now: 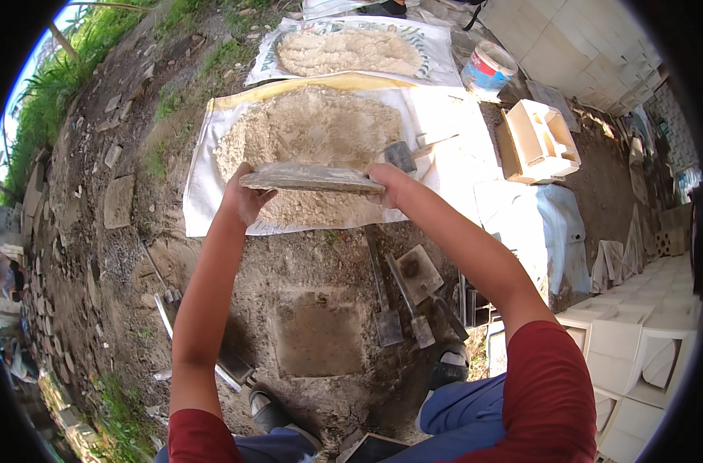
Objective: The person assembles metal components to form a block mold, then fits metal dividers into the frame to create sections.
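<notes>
At the near edge of the ground, two feet in dark sandals (pixel 269 413) stand apart. Between and just beyond them, a square, smooth patch (pixel 318 333) is marked in the soil. Right of it lie long-handled tools (pixel 389 328) with flat heads, and a square plate (pixel 418 272) sits just beyond them; left of it, a metal bar (pixel 229 376) lies near the left sandal.

Farther on, both hands hold a flat grey board (pixel 313 177) over the near part of a white sheet (pixel 448 116). The left hand (pixel 247 199) has its fingers clamped on the board's left end, thumb below. The right hand (pixel 387 184) grips the right end, its fingers mostly hidden. Whether the board touches the pale powder (pixel 320 116) heaped on the sheet, I cannot tell. A tool with a dark square blade (pixel 400 157) lies at the powder's right edge.

Past the sheet's right edge stands a cream block (pixel 548 143) with hollows. Near the sheet's far right corner is a bucket (pixel 488 71). Beyond the far edge, a second sheet (pixel 440 50) carries more powder.
</notes>
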`<action>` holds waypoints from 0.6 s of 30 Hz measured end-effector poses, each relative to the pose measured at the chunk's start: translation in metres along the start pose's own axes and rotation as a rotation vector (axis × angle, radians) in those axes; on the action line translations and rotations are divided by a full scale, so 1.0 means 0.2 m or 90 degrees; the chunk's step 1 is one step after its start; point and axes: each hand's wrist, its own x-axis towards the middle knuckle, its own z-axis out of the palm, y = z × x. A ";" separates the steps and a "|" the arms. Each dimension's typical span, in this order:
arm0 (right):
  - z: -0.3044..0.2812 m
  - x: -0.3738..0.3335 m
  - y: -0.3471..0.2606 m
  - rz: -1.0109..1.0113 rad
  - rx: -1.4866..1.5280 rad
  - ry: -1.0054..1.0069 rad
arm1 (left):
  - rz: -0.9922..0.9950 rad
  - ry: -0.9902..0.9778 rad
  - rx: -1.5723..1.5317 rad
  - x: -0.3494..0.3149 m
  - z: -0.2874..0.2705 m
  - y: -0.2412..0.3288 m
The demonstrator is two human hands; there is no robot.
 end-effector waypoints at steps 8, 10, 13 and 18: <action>0.05 -0.20 0.28 -0.235 -0.246 0.130 | 0.046 -0.074 0.148 -0.21 -0.26 -0.13; 0.04 -0.26 0.42 -0.307 -0.220 0.088 | 0.025 -0.051 0.206 -0.31 -0.33 -0.17; -0.04 -0.39 0.57 -0.231 -0.300 0.007 | -0.044 -0.020 0.289 -0.49 -0.37 -0.27; 0.20 -0.62 0.96 -0.149 -0.380 0.042 | -0.008 0.023 0.473 -0.73 -0.77 -0.61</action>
